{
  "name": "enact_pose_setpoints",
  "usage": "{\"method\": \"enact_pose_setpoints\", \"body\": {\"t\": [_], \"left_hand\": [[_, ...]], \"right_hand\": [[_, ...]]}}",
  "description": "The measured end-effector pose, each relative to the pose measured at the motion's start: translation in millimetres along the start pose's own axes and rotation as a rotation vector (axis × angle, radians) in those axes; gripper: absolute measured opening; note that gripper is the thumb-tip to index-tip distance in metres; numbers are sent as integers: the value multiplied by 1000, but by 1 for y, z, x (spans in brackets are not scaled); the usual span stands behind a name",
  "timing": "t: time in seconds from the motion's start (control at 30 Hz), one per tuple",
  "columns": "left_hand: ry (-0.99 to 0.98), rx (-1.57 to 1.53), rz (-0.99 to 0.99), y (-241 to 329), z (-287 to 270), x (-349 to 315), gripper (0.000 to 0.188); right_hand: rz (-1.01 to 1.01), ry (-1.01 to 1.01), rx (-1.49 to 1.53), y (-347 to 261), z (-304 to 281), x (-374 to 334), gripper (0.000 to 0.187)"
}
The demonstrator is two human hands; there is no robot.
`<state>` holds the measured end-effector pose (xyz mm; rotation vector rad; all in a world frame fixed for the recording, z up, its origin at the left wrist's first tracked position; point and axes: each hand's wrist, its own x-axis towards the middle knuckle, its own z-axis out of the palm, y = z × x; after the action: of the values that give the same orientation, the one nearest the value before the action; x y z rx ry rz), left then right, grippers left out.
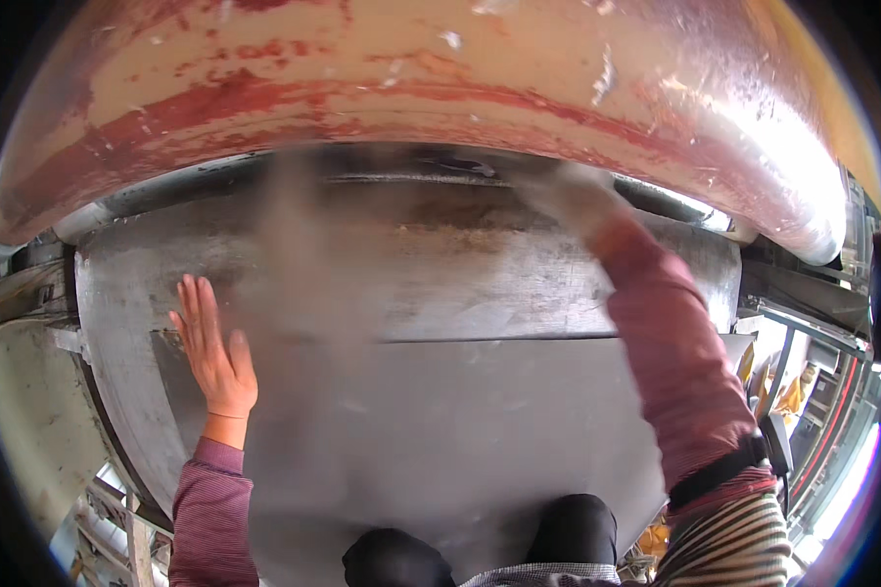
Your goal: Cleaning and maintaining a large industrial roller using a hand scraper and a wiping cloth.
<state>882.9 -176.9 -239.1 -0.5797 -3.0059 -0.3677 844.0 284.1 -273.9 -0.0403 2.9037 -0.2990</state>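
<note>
My left hand (pixel 213 360) lies open and flat, fingers stretched out and together, over the left edge of a dark grey sheet (pixel 460 421) and the worn metal surface (pixel 519 293) behind it. Nothing shows in that hand. My right arm reaches far forward. Its hand (pixel 579 201) is pale and smeared by motion, close under a big cream roller (pixel 362 59) streaked with red. Its fingers cannot be made out, nor whether they hold anything. A hazy grey-brown blur (pixel 313 254) hangs between my hands and hides part of the metal surface; what it is cannot be told.
Under the big roller runs a dark, narrow gap with a thinner metal roller (pixel 166 186) along it. Machine frame parts (pixel 24 293) stand at the left, and rails (pixel 803 303) at the right. My dark-clad knees (pixel 396 556) are at the sheet's near edge.
</note>
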Motion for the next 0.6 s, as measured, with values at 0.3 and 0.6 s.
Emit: {"method": "enact_pose_setpoints", "body": {"t": [0.3, 0.6], "left_hand": [[-65, 40, 139, 1, -13, 44, 51], [-277, 401, -18, -39, 2, 179, 49]], "right_hand": [[209, 101, 88, 105, -46, -83, 29], [237, -42, -508, 117, -35, -54, 37]]}}
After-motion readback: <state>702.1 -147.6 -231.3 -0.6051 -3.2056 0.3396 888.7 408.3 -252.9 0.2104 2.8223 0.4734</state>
